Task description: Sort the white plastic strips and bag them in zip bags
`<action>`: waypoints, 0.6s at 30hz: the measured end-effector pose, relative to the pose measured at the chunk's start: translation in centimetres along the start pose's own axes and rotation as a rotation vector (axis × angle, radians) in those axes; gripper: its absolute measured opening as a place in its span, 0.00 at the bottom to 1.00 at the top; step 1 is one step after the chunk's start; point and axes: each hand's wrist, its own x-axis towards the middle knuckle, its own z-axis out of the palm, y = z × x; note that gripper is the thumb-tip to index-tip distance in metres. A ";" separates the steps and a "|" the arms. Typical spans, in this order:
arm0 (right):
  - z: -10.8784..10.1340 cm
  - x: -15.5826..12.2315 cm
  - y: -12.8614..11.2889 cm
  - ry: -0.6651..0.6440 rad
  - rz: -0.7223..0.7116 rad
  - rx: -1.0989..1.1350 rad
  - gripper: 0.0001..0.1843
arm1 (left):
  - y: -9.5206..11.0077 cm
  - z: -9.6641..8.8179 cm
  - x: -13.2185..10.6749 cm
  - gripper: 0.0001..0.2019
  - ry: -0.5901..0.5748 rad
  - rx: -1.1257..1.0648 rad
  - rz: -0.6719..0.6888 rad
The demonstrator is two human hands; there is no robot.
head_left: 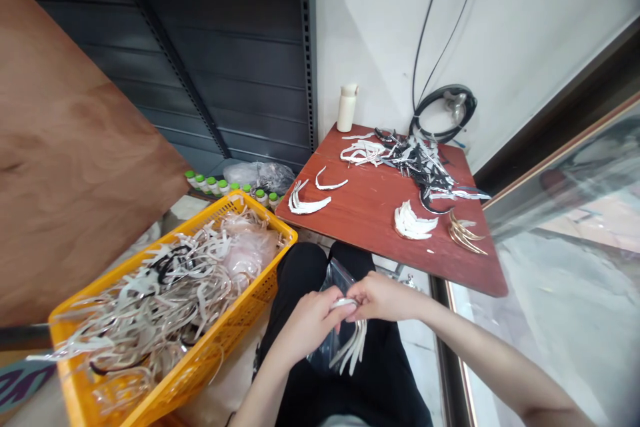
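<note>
Both hands, left hand (310,321) and right hand (381,296), pinch a bundle of white curved strips (353,345) over a clear plastic bag (336,275) on the lap.

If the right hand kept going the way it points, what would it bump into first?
Probably the left hand: the right hand points left at it, both pinching the white strips.

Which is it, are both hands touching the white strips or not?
Touching. The head view shows the left hand and right hand pinching the white strips at their top.
</note>
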 end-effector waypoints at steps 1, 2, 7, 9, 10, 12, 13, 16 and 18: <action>0.1 -0.2 0.1 -0.009 0.008 0.024 0.11 | 0.1 0.1 0.0 0.14 -0.012 -0.007 0.003; 0.2 -0.4 0.3 -0.020 0.020 0.062 0.11 | 0.1 0.1 0.0 0.13 -0.027 -0.022 0.002; 0.0 -2.1 1.1 0.002 0.154 0.324 0.13 | -0.6 -0.4 0.8 0.20 -0.124 -0.322 -0.034; -0.6 -3.2 1.4 0.044 0.194 0.437 0.15 | -1.3 -0.8 1.5 0.26 -0.025 -0.461 -0.076; -1.1 -3.8 1.6 0.075 0.203 0.483 0.16 | -1.6 -1.0 2.0 0.28 0.058 -0.479 -0.114; -2.0 -5.2 1.8 0.168 0.222 0.543 0.16 | -2.2 -1.1 3.0 0.29 0.191 -0.357 -0.206; -2.5 -5.9 1.9 0.233 0.234 0.560 0.16 | -2.3 -1.0 3.6 0.29 0.216 -0.233 -0.243; -3.3 -7.6 2.2 0.502 0.268 0.604 0.17 | -2.3 0.0 5.4 0.27 0.208 0.097 -0.308; -3.2 -8.1 2.6 0.715 0.268 0.661 0.19 | -2.1 1.0 6.5 0.26 0.228 0.179 -0.328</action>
